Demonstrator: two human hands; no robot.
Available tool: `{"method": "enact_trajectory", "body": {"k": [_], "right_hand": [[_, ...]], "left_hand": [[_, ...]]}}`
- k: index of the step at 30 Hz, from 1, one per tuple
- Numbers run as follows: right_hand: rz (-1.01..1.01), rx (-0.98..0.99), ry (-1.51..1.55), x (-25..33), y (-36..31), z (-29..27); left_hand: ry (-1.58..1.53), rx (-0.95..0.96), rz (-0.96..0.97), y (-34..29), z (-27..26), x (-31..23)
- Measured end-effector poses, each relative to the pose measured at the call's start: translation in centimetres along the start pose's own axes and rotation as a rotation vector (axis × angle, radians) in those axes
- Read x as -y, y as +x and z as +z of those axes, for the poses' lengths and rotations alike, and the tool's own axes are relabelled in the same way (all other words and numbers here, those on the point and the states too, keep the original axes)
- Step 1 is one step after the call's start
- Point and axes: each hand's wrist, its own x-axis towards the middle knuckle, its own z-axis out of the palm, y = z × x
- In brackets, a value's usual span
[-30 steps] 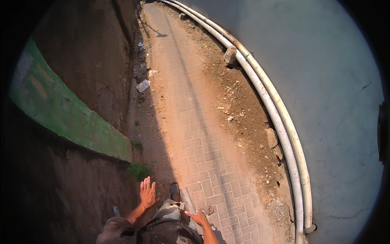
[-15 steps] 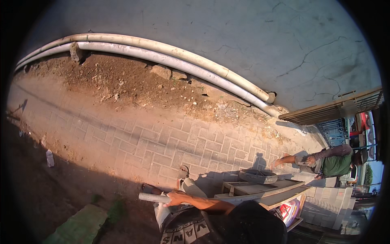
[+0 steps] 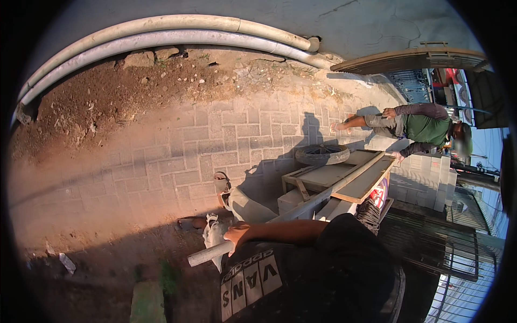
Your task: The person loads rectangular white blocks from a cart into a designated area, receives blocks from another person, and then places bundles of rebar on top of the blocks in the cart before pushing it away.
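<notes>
My right hand is closed around the end of a pale round handle bar. The bar runs up and right along a pale wooden hand cart. My forearm reaches to it from the right, above my black printed shirt. A black tyre lies on the cart's deck. At the cart's far end another person in a green top bends over with a hand near the cart's corner. My left hand is out of sight. My pale trouser leg and a sandalled foot show beside the cart.
Brick paving runs under the cart, with a strip of bare dirt and stones behind it. Two pale pipes curve along a grey wall. A dark metal gate stands at the right. A green kerb lies in shadow below.
The view has swung right from the long path to the cart. Both hands were open and empty a second ago; now my right hand grips the handle bar, and the bending person is fully in view.
</notes>
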Motion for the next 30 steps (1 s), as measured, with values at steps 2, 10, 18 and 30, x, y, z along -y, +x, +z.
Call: {"method": "enact_trajectory", "body": {"k": [2,10,18,30], "right_hand": [[-0.034,0.031,-0.024,-0.1,0.1,-1.0],[-0.146,0.026,-0.144,1.0,-1.2,-7.7],[-0.116,-0.274,-0.003,-1.1,-1.6,-10.8],[-0.071,-0.154,-0.007,-3.3,-0.4,-22.2]], "left_hand": [[-0.031,0.0,-0.014,0.6,0.3,-0.4],[-0.1,0.008,-0.049,1.2,1.1,-2.2],[-0.164,0.006,-0.069,1.0,2.2,-3.8],[-0.505,-0.095,-0.282,-4.2,0.3,-0.1]]}}
